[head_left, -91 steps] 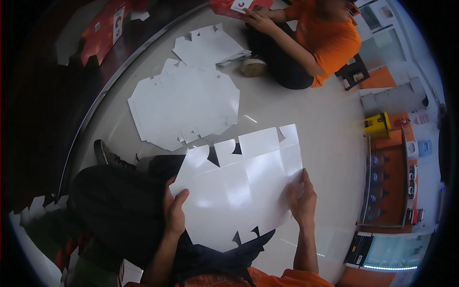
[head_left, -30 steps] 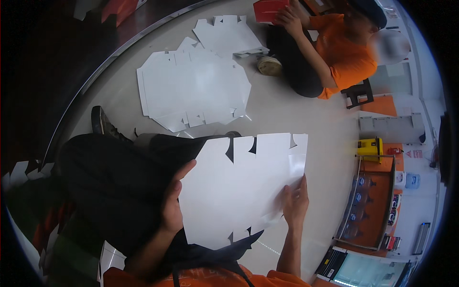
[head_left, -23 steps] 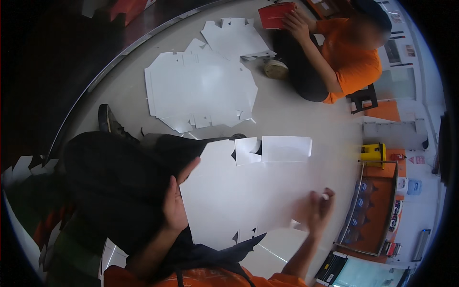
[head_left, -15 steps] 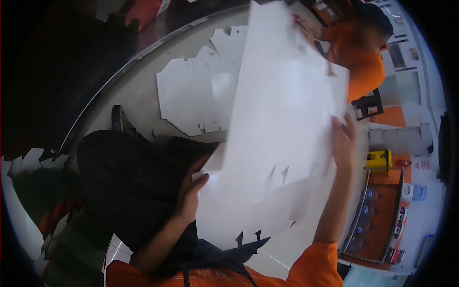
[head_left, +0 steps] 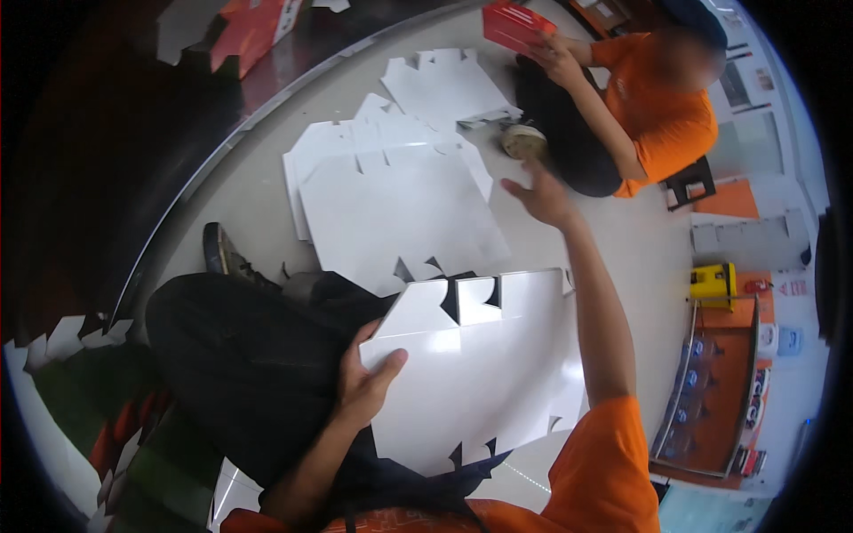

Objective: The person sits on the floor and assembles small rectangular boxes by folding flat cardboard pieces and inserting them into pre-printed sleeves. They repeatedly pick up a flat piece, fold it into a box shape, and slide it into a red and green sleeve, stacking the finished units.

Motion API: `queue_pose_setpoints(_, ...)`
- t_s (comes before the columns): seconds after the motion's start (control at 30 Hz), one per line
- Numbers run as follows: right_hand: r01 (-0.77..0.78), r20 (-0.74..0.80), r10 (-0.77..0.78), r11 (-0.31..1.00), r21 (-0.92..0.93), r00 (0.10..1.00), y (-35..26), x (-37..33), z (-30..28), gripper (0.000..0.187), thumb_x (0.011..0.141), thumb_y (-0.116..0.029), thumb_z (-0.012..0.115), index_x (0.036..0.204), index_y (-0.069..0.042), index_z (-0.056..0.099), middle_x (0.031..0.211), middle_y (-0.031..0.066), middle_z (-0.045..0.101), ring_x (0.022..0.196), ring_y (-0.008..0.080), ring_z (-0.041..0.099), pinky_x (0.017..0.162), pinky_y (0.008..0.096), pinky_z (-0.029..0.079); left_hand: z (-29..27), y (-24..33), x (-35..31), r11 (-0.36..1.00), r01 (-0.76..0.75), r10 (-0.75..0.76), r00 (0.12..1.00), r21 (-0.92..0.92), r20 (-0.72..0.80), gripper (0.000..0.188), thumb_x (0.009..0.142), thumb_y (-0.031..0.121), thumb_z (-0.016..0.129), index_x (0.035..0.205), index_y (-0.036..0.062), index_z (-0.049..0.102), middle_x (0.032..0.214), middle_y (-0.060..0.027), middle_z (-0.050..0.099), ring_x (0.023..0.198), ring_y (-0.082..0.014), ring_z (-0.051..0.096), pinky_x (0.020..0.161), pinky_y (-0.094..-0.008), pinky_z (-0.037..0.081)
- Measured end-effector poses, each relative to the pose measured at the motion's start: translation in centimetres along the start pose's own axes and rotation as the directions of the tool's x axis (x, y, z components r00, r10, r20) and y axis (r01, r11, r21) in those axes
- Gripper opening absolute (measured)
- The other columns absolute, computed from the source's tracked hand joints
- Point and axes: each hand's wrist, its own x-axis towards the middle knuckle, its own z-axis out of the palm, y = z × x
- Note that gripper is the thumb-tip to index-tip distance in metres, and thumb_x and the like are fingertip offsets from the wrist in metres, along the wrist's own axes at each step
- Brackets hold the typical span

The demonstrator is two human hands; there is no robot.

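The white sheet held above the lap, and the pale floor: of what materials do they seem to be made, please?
White sheet: probably coated paperboard with a glossy finish; the bright sheen, thin cut edges, notches and fold lines suggest it.
Floor: perhaps polished tile or stone; it looks smooth and reflects light, but which one I cannot tell.

From my end I can read no text: the printing on the red carton (head_left: 242, 37) at upper left, the red-and-white wall sign (head_left: 793, 288) and the labelled water bottles (head_left: 689, 382) look too small or blurred
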Motion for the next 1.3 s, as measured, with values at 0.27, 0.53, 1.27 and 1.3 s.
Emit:
queue_pose_setpoints(0.27, -0.538, 0.295, 0.463, 0.582, 0.61, 0.836, 5.3, -27.5, -7.4, 0.05, 0.092, -0.018, 0.063, 0.134, 0.003, 0.047, 0.117, 0.0127, 0.061, 0.102, 0.0198, 0.061, 0.086, 0.0337, 0.05, 0.4, 0.5, -0.3, 0.997, -0.062, 0.061, 0.998, -0.051, -0.015, 0.05, 0.086, 0.01, 0.067, 0.13, -0.0023, 0.045, 0.116, -0.0129, 0.058, 0.104, -0.0173, 0.056, 0.091, -0.0314, 0.046)
queue_pose_setpoints(0.53, -0.455, 0.203, 0.488, 0.479, 0.751, 0.849, 2.7, -32.4, -1.6, 0.036, 0.095, -0.018, 0.059, 0.122, 0.005, 0.055, 0.097, 0.006, 0.064, 0.083, 0.0107, 0.057, 0.072, 0.0269, 0.049, 0.3, 0.9, -0.6, 0.966, -0.201, 0.196, 0.979, 0.16, 0.05, 0.051, 0.089, 0.014, 0.065, 0.132, -0.0002, 0.04, 0.115, -0.0151, 0.057, 0.103, -0.0194, 0.057, 0.09, -0.0332, 0.047)
queue_pose_setpoints(1.27, -0.346, -0.391, 0.308, 0.938, -0.026, 0.867, -5.8, -30.2, 1.1, 0.008, 0.086, -0.003, 0.061, 0.091, 0.002, 0.059, 0.078, 0.0174, 0.064, 0.06, 0.034, 0.063, 0.051, 0.0378, 0.049, 1.1, 1.3, -4.7, 0.94, -0.155, 0.184, 0.98, 0.303, -0.072, 0.049, 0.093, 0.016, 0.059, 0.13, -0.0028, 0.035, 0.115, -0.0168, 0.053, 0.103, -0.0217, 0.055, 0.09, -0.0352, 0.045)
queue_pose_setpoints(1.3, -0.363, -0.383, 0.297, 0.925, -0.112, 0.875, -6.2, -30.2, 1.6, 0.014, 0.085, 0.001, 0.057, 0.099, 0.002, 0.058, 0.081, 0.0164, 0.063, 0.062, 0.0355, 0.062, 0.052, 0.04, 0.049, 1.5, 1.5, -5.3, 0.945, -0.127, 0.163, 0.982, 0.303, -0.098, 0.048, 0.093, 0.016, 0.058, 0.13, -0.0029, 0.034, 0.115, -0.0172, 0.053, 0.103, -0.0219, 0.055, 0.09, -0.0353, 0.045)
